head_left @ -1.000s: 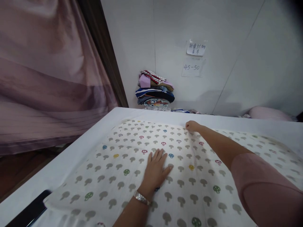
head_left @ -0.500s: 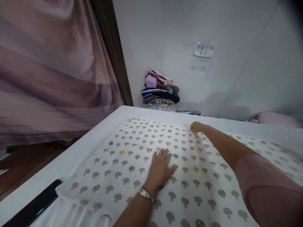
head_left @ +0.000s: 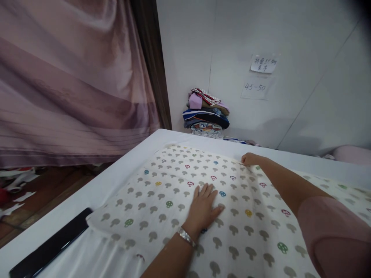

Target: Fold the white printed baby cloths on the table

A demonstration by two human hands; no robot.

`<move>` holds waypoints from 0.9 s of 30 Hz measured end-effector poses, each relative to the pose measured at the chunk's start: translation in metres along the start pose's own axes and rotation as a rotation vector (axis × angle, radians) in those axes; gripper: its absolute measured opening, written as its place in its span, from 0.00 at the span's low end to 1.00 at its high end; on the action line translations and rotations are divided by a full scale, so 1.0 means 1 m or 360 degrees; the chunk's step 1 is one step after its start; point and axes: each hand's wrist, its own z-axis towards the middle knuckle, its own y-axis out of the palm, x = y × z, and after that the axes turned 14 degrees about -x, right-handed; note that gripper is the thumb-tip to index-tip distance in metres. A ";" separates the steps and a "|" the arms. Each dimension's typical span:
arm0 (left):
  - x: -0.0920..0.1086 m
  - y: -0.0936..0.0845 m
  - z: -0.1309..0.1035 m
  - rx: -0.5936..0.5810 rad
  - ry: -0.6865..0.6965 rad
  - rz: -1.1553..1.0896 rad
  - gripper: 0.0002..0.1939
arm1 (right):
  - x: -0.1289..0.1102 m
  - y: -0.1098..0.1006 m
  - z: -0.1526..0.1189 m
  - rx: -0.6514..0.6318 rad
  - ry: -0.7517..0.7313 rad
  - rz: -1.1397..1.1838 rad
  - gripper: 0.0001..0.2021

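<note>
A white cloth printed with mushrooms point(head_left: 174, 193) lies spread over the white table, with soft creases in its right part. My left hand point(head_left: 203, 206), with a silver bracelet at the wrist, rests palm down on the middle of the cloth, its fingers apart. At the cloth's far edge, my right hand point(head_left: 249, 159) is closed on the fabric, the arm stretched forward in a pink sleeve.
A black flat object point(head_left: 52, 245) lies on the white table point(head_left: 116, 170) at the left. Folded clothes point(head_left: 206, 112) are stacked by the wall beyond the far edge. A pink curtain point(head_left: 72, 85) hangs at the left. Paper notes point(head_left: 263, 64) are on the wall.
The whole view has shifted, so things appear further right. Both hands keep their places on the cloth.
</note>
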 end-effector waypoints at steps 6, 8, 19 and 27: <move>0.000 -0.001 0.000 -0.0022 -0.0001 -0.0016 0.29 | -0.003 -0.006 0.001 -0.0021 -0.0040 0.0068 0.06; 0.001 -0.002 0.000 -0.0023 -0.0007 -0.0012 0.29 | -0.004 -0.006 0.002 -0.0019 -0.0039 0.0095 0.06; 0.001 -0.006 0.000 -0.0118 -0.0029 -0.0084 0.29 | 0.010 0.006 0.009 0.0415 0.0178 0.0139 0.08; 0.005 -0.036 -0.005 -0.0371 -0.0082 -0.0064 0.32 | 0.001 0.001 0.021 0.0265 0.0059 0.0146 0.07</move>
